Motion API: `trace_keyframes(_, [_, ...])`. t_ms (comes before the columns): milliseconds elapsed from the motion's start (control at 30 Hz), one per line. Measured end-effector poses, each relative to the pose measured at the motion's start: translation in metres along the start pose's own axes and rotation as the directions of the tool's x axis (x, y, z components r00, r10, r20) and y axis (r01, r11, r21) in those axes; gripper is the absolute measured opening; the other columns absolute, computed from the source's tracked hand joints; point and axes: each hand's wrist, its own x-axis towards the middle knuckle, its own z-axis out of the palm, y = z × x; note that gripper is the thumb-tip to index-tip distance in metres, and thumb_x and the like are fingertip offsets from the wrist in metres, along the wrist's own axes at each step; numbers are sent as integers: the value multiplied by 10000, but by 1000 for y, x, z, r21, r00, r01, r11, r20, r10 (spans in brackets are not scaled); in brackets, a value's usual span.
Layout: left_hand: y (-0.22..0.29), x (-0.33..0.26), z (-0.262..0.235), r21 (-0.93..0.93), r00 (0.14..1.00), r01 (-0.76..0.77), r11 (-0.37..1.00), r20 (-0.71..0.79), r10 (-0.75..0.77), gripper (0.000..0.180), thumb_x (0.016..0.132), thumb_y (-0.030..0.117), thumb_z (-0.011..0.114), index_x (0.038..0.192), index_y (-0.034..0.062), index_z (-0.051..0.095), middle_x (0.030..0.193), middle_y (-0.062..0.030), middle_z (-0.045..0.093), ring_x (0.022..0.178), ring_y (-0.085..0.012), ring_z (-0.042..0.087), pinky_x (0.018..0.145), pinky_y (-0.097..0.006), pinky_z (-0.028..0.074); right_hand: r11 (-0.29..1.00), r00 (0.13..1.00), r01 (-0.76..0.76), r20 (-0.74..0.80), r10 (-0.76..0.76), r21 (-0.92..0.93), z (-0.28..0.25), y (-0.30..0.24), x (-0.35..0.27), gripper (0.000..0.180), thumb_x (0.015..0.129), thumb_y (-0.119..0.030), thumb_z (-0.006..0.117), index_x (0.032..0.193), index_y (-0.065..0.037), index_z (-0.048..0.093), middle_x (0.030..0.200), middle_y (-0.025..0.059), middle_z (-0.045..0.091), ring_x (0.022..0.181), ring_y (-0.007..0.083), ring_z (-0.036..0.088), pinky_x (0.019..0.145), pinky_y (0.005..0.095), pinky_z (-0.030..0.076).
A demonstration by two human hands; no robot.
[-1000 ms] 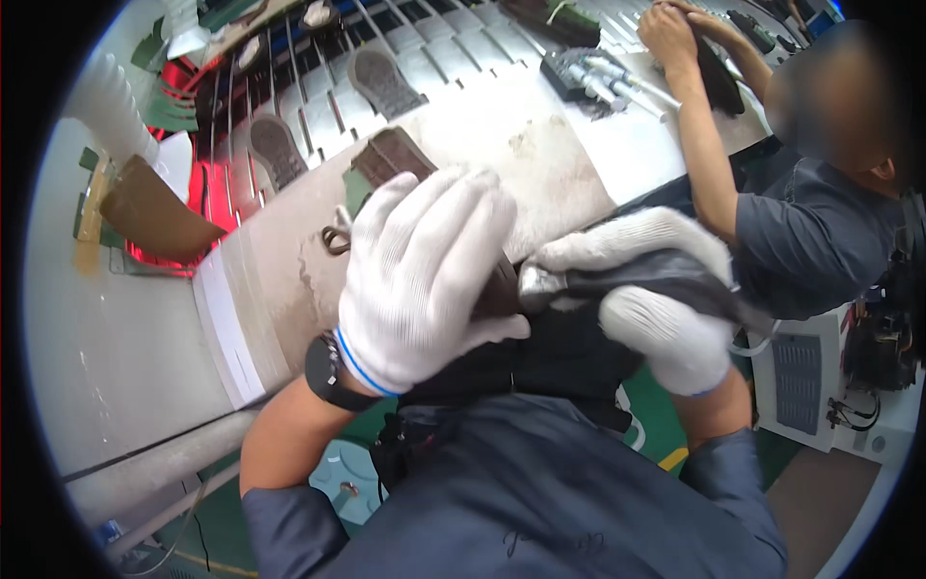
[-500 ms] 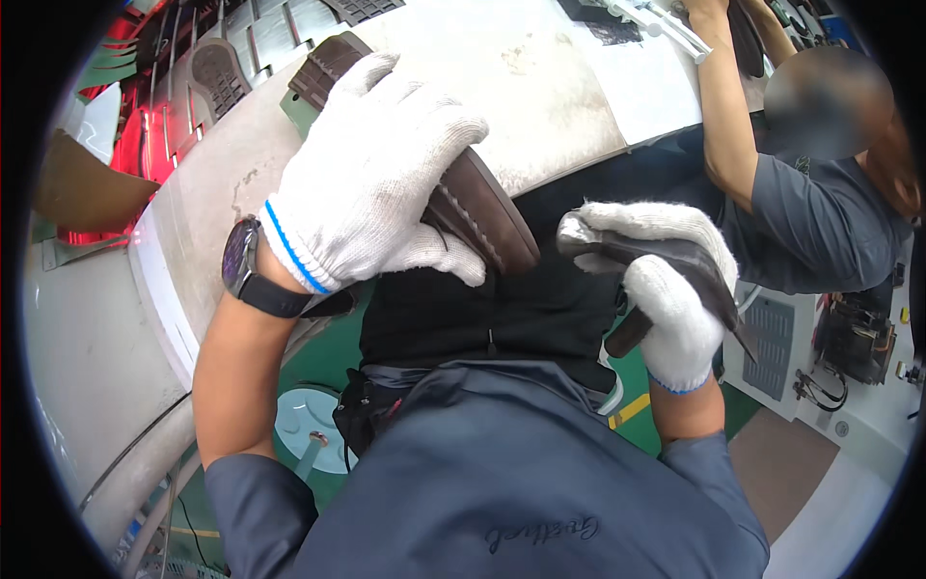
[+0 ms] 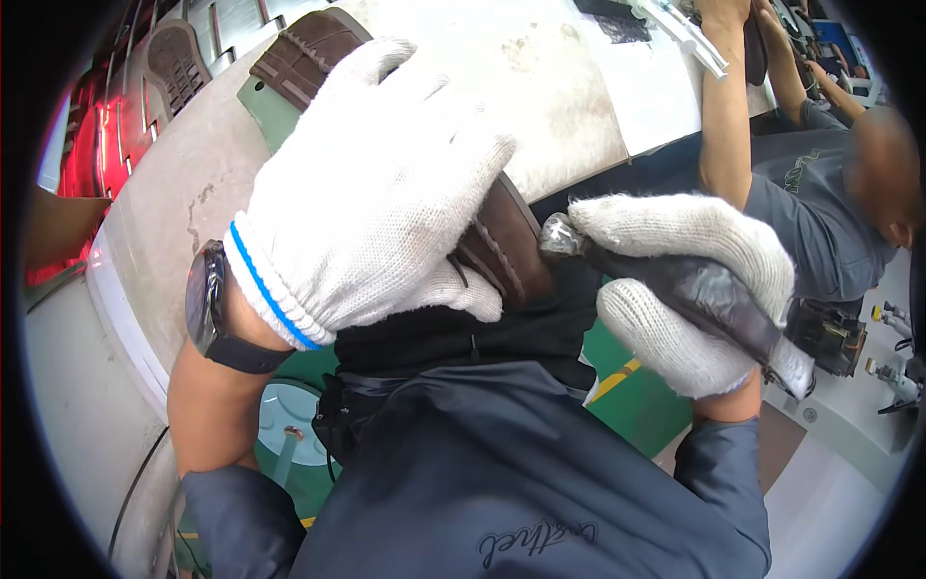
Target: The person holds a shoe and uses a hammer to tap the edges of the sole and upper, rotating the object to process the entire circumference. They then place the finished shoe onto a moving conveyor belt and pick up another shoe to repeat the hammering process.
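Observation:
A brown shoe (image 3: 516, 236) with raised stitching slants under my left hand (image 3: 376, 183), which wears a white knit glove. The fingers and thumb grip it from above and hide its middle; its far end (image 3: 311, 56) shows past the fingers, over the table edge. To the right, my gloved right hand (image 3: 699, 285) is closed round a dark hammer (image 3: 709, 289), held by its head. A shiny metal face points toward the shoe, and the bare metal tip shows at the wrist side. The hammer is apart from the shoe; its handle is hidden.
A worn pale worktable (image 3: 550, 92) curves across the front, with a green plate (image 3: 265, 118) by the shoe's far end. A shoe sole (image 3: 176, 66) lies on a metal rack beyond, lit red. A co-worker's arm (image 3: 725, 116) is close on the right; a pale blue stool (image 3: 289, 425) stands below.
My right hand has moved right and turned the hammer, so its handle no longer shows. My left hand, still on the shoe, appears larger and slightly lower.

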Motion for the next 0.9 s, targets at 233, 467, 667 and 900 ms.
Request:
trace_keyframes(233, [-1, -3, -4, -9, 998, 44, 999, 38, -43, 961, 416, 461, 1005, 1217, 56, 662, 1133, -112, 678, 1187, -366, 658, 1196, -573, 413, 995, 985, 74, 161, -62, -70, -13, -7, 37, 316, 820, 6, 834, 1121, 84, 778, 1067, 196, 826, 981, 248, 816, 900, 354, 656])
trace_keyframes(467, [-2, -8, -7, 0, 998, 46, 999, 35, -46, 899, 462, 485, 965, 1195, 63, 661, 1121, -104, 675, 1172, -354, 659, 1196, -570, 416, 998, 978, 59, 199, -55, -17, -12, -3, 55, 330, 772, 10, 850, 1090, 75, 789, 1043, 185, 828, 961, 236, 813, 882, 353, 655])
trace_keyframes(667, [-4, -11, -5, 12, 999, 35, 999, 0, -35, 949, 455, 491, 960, 1230, 36, 654, 1155, -122, 678, 1190, -361, 655, 1209, -579, 409, 994, 993, -57, 106, 47, 96, -8, -4, 67, 325, 773, 13, 860, 1086, 67, 794, 983, 160, 824, 882, 199, 790, 830, 328, 639])
trace_keyframes(900, [-5, -21, -7, -24, 996, 63, 998, -67, -65, 1240, 339, 555, 1012, 1353, -41, 621, 1229, -192, 675, 1240, -432, 637, 1236, -588, 388, 999, 987, -28, 156, 24, 25, 9, -13, 95, 285, 861, -82, 896, 1097, 44, 798, 883, 83, 783, 771, 123, 731, 676, 256, 571])
